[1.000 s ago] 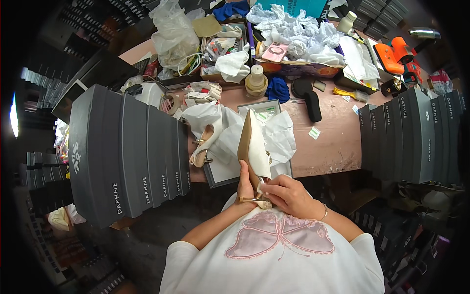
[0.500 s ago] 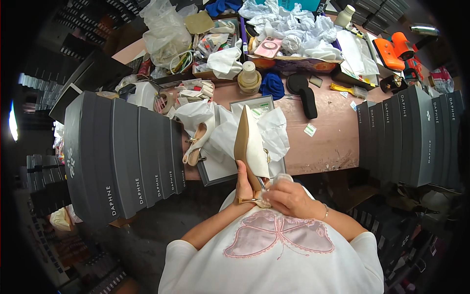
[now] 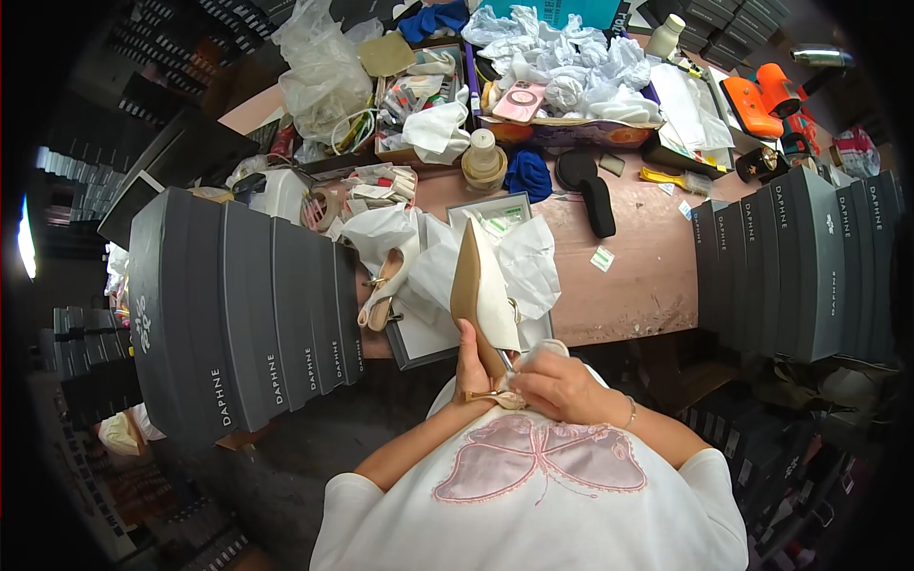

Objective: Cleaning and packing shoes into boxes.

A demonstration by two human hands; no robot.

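Observation:
My left hand (image 3: 469, 369) is closed round the heel end of a white pointed-toe shoe (image 3: 492, 309) with a tan sole and a gold buckle. The shoe is held on its side, its toe pointing away from me. In the closed fingers of my right hand (image 3: 568, 390) is a bunched whitish cloth (image 3: 550, 348), close against the slim heel; the fingers partly hide both. Beyond my hands lies an open grey shoe box (image 3: 417, 350) with white tissue paper (image 3: 533, 257). A second, similar shoe (image 3: 383, 293), partly wrapped in white paper, rests at the box's left side.
Grey shoe boxes stand in rows at the left (image 3: 248, 314) and right (image 3: 804, 266). At the back are a carton of crumpled paper (image 3: 571, 128) with a pink phone (image 3: 520, 101), a capped bottle (image 3: 484, 164), a blue cloth (image 3: 528, 174), a black brush-like object (image 3: 598, 205) and a yellow-handled brush (image 3: 664, 178).
The shoe and my left hand have shifted slightly toward me. My right hand has moved a little with the cloth, staying beside the heel.

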